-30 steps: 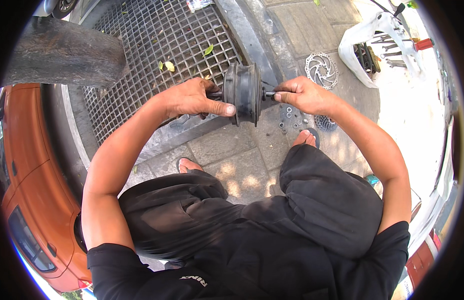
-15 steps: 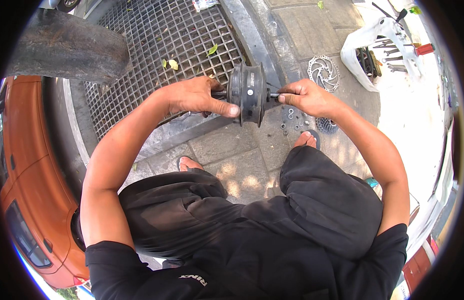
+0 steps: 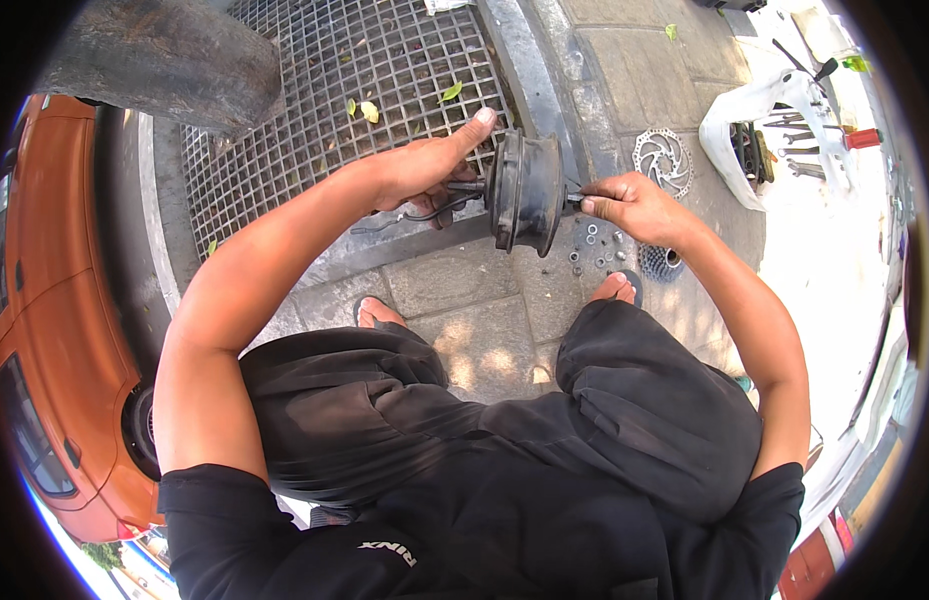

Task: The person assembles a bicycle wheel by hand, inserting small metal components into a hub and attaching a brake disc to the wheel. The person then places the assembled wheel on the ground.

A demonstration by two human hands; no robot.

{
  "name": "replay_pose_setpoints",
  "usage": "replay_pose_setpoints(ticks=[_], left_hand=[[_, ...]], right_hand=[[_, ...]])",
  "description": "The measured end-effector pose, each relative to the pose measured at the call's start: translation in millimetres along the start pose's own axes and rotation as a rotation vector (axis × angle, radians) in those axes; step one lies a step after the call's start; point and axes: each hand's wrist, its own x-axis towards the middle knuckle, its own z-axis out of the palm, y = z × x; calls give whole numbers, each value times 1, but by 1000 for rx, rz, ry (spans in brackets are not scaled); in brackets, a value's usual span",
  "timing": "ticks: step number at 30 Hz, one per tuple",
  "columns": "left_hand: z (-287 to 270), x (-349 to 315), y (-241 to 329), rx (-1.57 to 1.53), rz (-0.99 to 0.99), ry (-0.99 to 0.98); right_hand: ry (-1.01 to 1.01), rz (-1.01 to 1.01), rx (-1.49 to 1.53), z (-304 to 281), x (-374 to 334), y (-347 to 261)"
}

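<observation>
Where the metal grate ends, I hold the black wheel hub aloft between both hands. My left hand has its thumb raised, fingers beneath the axle; whether they close I cannot tell, so the hub could tip leftward. My right hand pinches the opposite axle end between thumb and fingertips; under weight it could slip. The cable could snag; a drop could scatter the loose rings below.

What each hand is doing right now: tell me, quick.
Left hand: thumb out, fingers at the left axle end of the wheel; can't tell whether closed.
Right hand: closed, pinching the right axle end.
</observation>
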Motion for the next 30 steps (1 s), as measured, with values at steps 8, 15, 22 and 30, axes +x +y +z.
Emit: replay_pose_setpoints(ticks=[8,15,22,30], left_hand=[[19,17,-9,-144,5,78],[27,49,-8,-219,-73,-50],[35,74,-10,-298,-89,-161],[27,79,-1,-290,-38,-161]], right_hand=[[-34,92,-38,-3,6,9],[-37,142,-154,-13,10,34],[-11,166,-163,-16,6,36],[40,111,-233,-25,14,40]])
